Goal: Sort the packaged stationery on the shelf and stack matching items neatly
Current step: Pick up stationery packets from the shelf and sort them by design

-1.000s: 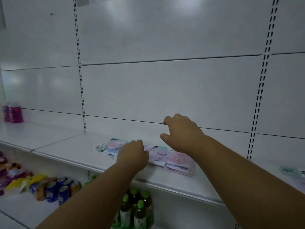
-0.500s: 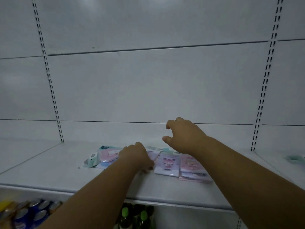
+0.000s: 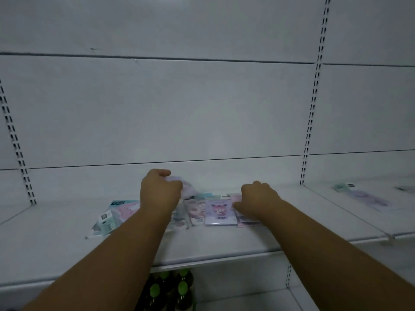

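Since half a second ago the left hand (image 3: 160,191) has risen from the row of packets and now grips a pale, blurred packet (image 3: 186,186), lifted clear of the shelf (image 3: 213,248) with fingers and thumb curled round its edge. Meanwhile the right hand (image 3: 258,199) has dropped from its hover above the row onto the pink packets (image 3: 246,219) at the right end; its fingers are bent down over them and the thumb lies at their near edge, but whether it pinches or only presses I cannot tell.

Sorting looks barely begun. Between the hands lie a purple cartoon packet (image 3: 219,213) and a packet with a face (image 3: 195,212) side by side, flat and partly overlapping their neighbours. Left of the left forearm, teal and pink packets (image 3: 116,215) sit in a loose, skewed heap. Only the pink ones on the right seem stacked at all. More packets (image 3: 361,195) lie well apart on the next shelf section (image 3: 336,215) to the right, untouched. Green-capped bottles (image 3: 170,288) stand on the level below.
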A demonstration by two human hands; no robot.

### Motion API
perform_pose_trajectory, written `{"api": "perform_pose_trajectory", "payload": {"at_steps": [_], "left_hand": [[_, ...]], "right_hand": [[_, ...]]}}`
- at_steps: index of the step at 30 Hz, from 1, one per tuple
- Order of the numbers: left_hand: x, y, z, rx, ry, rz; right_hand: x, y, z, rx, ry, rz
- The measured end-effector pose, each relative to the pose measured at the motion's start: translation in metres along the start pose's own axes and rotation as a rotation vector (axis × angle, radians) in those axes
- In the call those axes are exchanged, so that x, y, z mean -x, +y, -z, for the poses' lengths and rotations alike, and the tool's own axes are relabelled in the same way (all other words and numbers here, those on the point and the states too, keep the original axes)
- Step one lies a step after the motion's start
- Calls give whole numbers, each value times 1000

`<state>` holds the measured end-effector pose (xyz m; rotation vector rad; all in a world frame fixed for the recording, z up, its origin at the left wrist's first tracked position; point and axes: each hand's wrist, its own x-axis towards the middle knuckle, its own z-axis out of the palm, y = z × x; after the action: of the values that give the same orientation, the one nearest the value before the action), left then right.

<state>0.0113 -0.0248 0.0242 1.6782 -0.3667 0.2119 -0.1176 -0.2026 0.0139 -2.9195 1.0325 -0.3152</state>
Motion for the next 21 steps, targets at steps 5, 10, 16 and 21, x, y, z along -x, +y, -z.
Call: {"api": "perform_pose_trajectory", "payload": {"at_steps": [5, 10, 16, 21], "left_hand": [[17, 24, 6, 443, -45, 149], [48, 36, 11, 766, -229, 257], [68, 32, 11, 846, -400, 268], [83, 39, -7, 828, -407, 201]], "right_hand": [[0, 0, -6, 8, -123, -124], [10, -8, -4, -22, 26, -205], [23, -5, 3, -484, 340, -126], [32, 26, 16, -949, 389, -165]]}}
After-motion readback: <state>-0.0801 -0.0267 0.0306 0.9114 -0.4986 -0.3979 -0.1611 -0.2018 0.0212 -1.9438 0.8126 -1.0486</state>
